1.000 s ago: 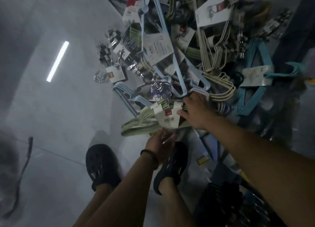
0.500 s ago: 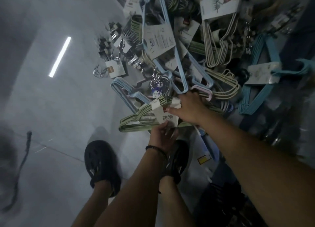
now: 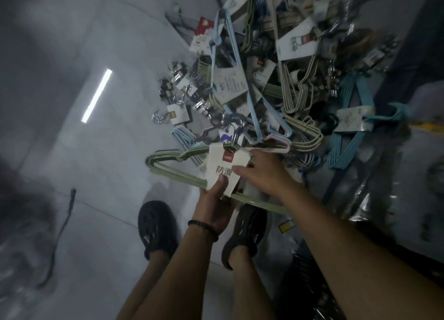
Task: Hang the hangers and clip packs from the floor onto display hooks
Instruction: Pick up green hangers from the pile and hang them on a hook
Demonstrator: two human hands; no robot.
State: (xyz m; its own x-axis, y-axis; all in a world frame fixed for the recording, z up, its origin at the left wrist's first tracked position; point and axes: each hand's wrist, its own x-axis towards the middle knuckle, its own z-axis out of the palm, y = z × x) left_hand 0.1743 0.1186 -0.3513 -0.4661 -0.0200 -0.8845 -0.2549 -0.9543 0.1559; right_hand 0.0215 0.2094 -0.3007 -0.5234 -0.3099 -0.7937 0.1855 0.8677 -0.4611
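Note:
A bundle of pale green hangers (image 3: 173, 162) with a white paper label (image 3: 222, 165) is lifted above the floor, just in front of the heap. My left hand (image 3: 213, 205) grips it from below, thumb on the label. My right hand (image 3: 266, 173) holds the bundle's right side, its fingers lying over the label's edge. Beyond lies a tangled heap of hanger packs: light blue hangers (image 3: 236, 79), cream hangers (image 3: 298, 91), teal hangers (image 3: 346, 137) and carded clip packs (image 3: 177, 114). No display hooks are in view.
My two feet in black shoes (image 3: 156, 228) stand on the glossy grey floor (image 3: 72, 151) right under the bundle. A dark cable (image 3: 60, 235) lies at the left. A dark fixture base (image 3: 408, 67) and black basket-like objects (image 3: 312, 283) are at the right.
The green bundle has come up off the heap toward me. My left hand has moved up and taken hold of its label from below, and the view has shifted down.

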